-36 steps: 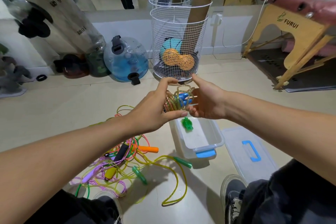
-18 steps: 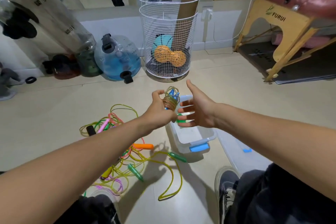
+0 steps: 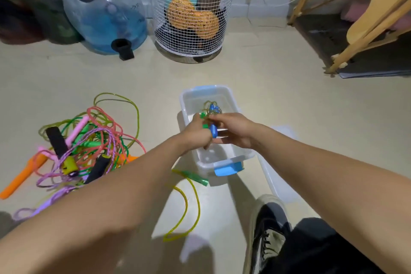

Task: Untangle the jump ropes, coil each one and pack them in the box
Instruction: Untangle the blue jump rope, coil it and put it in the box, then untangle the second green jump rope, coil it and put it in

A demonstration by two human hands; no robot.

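Both hands, left hand (image 3: 196, 133) and right hand (image 3: 235, 131), clench the coiled rope (image 3: 212, 115) over the box (image 3: 231, 159); loosening unevenly could let it spring apart

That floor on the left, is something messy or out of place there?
Yes. A tangled heap of coloured jump ropes sprawls on the beige floor, left of the clear plastic box, and a loose yellow-green rope trails in front of the box.

Hands (image 3: 219, 132) with coiled rope (image 3: 212, 110) over box (image 3: 224, 160)
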